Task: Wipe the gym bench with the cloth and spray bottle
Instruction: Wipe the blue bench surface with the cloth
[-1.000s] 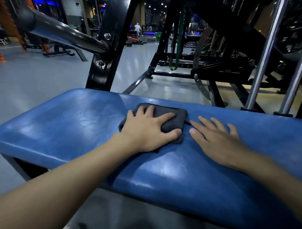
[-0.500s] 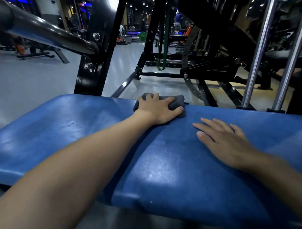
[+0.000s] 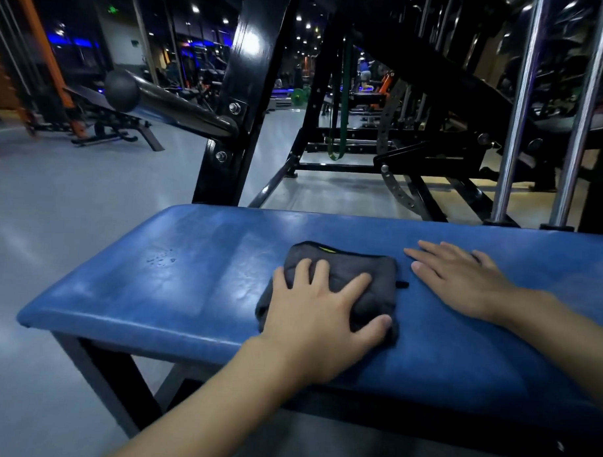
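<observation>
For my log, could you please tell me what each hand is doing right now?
Left hand: open, pressing the cloth.
Right hand: open, flat on the bench.

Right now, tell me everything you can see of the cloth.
The cloth is dark grey, soft-looking fabric, folded into a rough rectangle, lying flat on the blue bench. A yellow-green mark shows at its far edge, a small black tab at its right. The left hand presses on it, fingers spread.

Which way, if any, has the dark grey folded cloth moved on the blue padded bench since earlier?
Yes. The dark grey folded cloth, under the left hand, came from the far edge of the blue padded bench toward its near edge.
</observation>
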Tool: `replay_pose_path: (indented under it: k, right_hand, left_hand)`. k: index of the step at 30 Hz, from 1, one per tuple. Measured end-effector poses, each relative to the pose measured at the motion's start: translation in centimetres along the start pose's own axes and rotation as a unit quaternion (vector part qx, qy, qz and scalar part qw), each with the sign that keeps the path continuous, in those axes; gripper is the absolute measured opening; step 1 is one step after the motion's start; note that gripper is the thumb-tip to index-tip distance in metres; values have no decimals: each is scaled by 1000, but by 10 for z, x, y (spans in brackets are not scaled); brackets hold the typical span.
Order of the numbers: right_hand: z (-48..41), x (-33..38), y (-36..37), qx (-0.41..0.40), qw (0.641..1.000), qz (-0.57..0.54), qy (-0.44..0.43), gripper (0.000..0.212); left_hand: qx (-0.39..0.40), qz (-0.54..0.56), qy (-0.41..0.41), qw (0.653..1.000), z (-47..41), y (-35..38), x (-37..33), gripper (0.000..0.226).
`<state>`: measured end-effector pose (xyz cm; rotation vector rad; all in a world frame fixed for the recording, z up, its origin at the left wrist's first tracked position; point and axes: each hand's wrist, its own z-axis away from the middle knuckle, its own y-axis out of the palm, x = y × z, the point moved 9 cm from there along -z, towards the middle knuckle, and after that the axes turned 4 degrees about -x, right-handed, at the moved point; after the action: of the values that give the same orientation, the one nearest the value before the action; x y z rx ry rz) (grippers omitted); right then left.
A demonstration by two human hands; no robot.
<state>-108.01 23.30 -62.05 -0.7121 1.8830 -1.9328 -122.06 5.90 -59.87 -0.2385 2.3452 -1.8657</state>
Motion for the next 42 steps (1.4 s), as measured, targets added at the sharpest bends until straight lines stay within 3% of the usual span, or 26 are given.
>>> replay_pose_path:
  k: [3, 6, 9, 20, 27, 37, 42]
  right_hand:
    - [2, 7, -7, 12, 999, 31, 8, 59]
    - [2, 18, -16, -16, 999, -28, 11, 60]
    - [3, 24, -2, 4, 999, -33, 4, 59]
    - [2, 25, 8, 5, 1000, -2, -1, 77]
    - [1, 24, 6, 0, 1000, -8, -2, 65]
    - [0, 21, 4, -21, 998, -51, 1, 56]
    - [7, 25, 0, -30, 998, -48, -6, 55]
  left_hand:
    - [12, -6, -5, 1000, 13, -6, 3, 83]
    - [31, 7, -14, 999, 4, 1, 6, 91]
    - [19, 8, -17, 1000, -14, 9, 11, 96]
    - [34, 18, -20, 999, -150, 37, 44, 86]
    - [49, 21, -46, 997, -213, 48, 58, 83]
    - [20, 19, -10, 1000, -119, 27, 40, 76]
    - [-11, -1, -2, 1000, -34, 6, 33, 93]
